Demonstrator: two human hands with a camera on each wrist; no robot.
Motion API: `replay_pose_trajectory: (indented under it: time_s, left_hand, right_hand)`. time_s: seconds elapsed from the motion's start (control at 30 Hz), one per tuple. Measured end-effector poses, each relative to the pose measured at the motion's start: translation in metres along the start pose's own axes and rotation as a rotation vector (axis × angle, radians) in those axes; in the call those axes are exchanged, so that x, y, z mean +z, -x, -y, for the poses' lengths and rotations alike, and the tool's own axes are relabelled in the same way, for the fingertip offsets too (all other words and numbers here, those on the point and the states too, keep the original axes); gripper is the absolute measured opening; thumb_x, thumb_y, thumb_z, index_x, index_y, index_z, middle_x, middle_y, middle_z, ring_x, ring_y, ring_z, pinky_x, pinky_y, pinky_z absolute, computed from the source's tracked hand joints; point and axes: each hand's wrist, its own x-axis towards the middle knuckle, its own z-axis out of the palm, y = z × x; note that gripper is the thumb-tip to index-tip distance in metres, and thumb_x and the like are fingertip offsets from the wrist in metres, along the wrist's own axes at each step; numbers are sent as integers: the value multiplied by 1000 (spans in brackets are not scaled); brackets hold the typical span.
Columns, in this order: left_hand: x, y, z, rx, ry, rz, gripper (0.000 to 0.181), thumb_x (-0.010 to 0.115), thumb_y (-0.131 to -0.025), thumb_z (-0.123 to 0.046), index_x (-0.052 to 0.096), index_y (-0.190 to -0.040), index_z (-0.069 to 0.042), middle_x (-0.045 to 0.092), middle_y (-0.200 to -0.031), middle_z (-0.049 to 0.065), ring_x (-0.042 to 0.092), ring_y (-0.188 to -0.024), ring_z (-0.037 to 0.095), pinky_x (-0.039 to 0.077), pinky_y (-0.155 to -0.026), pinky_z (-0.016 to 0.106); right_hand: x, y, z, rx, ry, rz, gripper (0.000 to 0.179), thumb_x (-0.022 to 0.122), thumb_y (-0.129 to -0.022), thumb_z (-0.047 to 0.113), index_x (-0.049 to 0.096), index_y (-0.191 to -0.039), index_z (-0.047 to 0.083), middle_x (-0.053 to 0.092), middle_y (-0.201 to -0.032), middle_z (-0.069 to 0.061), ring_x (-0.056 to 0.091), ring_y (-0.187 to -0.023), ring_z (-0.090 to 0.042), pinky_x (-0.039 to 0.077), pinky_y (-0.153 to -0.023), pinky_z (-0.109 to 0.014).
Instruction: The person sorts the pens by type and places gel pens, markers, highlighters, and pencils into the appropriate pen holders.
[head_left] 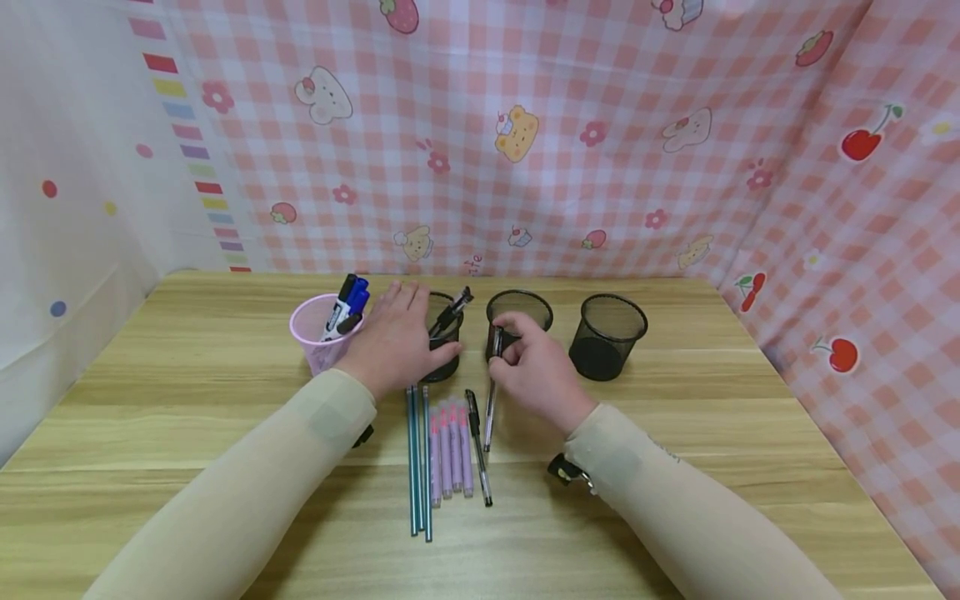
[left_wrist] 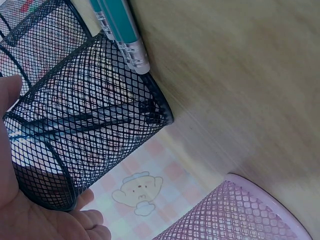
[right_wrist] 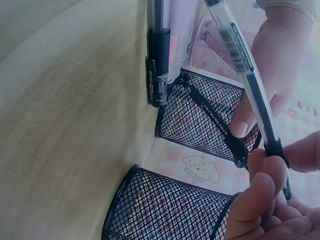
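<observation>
My left hand (head_left: 393,337) grips the rim of a black mesh pen cup (left_wrist: 95,95), thumb on one side and fingers on the other. Black-capped gel pens (head_left: 450,315) lean inside that cup. Between thumb and fingers, my right hand (head_left: 540,367) pinches another gel pen (right_wrist: 255,90) near its black cap, its clear barrel slanting down above the table. One more gel pen (head_left: 477,446) lies on the wood, beside several purple highlighters (head_left: 452,454) with pink tops and some teal pencils (head_left: 414,475).
At the left a pink mesh cup (head_left: 321,357) holds markers (head_left: 341,312). Behind my right hand stands a second black mesh cup (head_left: 525,305), partly hidden; a third black cup (head_left: 600,354) is right of it. Checked pink cloth (head_left: 480,183) hangs behind the wooden table (head_left: 712,467).
</observation>
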Motion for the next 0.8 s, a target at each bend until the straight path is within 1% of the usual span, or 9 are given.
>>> replay_pose_trajectory:
  time_s: [0.2,0.4,0.57,0.8]
  left_hand:
    - [1,0,0,11,-5,-16,104,55,-97,-72,25,-164,2,27,-171,24,17,-162,44,12,-134,53]
    - [1,0,0,9,-11,-6,105,54,-97,-73,24,-164,2,26,-171,25,16,-162,45,13,-134,54]
    - [1,1,0,8,-14,-8,104,54,-98,-72,24,-164,2,26,-171,24,16,-162,44,13,-134,53]
    - [1,0,0,7,-15,-12,104,54,-98,-73,25,-164,2,27,-171,24,17,-162,44,13,-134,53]
  right_hand:
    - [-1,-1,-1,-17,-45,-62,49,69,-93,9,55,-139,15,72,-78,-4,52,-53,-12,43,-49,-28]
    - [0,-2,-2,-61,-81,-135,47,70,-94,10,56,-139,15,74,-78,-6,51,-53,-11,42,-51,-27]
    - [0,-4,-3,-73,-158,-179,47,70,-95,9,56,-139,15,73,-79,-7,50,-55,-12,41,-51,-25]
    - [0,-5,-2,-84,-274,-223,48,71,-95,5,56,-139,13,71,-77,-8,49,-56,-9,40,-50,-22]
